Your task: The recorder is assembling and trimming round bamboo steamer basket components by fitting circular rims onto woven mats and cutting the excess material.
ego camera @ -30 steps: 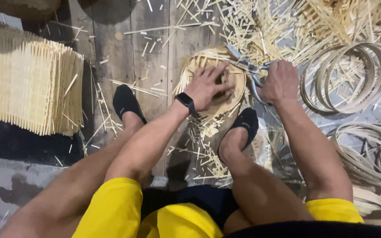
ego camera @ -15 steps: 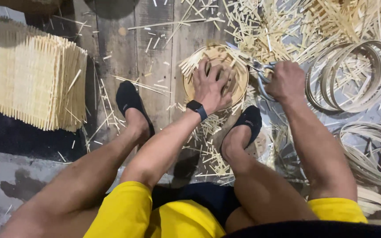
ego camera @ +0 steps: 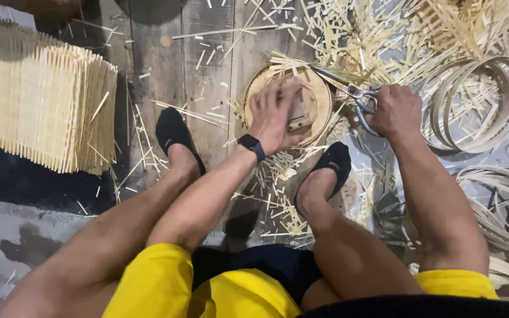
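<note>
My left hand (ego camera: 275, 115), a black watch on its wrist, presses flat on a round woven bamboo piece (ego camera: 319, 97) that lies on a wooden block between my feet. A small wooden block (ego camera: 303, 112) sits under my fingers on that piece. My right hand (ego camera: 395, 109) grips a pair of metal shears (ego camera: 349, 91) whose blades point at the upper right rim of the round piece, where strip ends stick out.
A tall stack of woven bamboo mats (ego camera: 42, 100) stands at the left. Bamboo hoops (ego camera: 484, 100) lie at the right, more coils (ego camera: 502, 212) below them. Cut bamboo slivers (ego camera: 378, 35) litter the plank floor. My feet in black socks (ego camera: 175, 135) flank the work.
The view has shifted slightly. My left hand has turned a little on the round piece, and the shears have come in toward its upper right rim.
</note>
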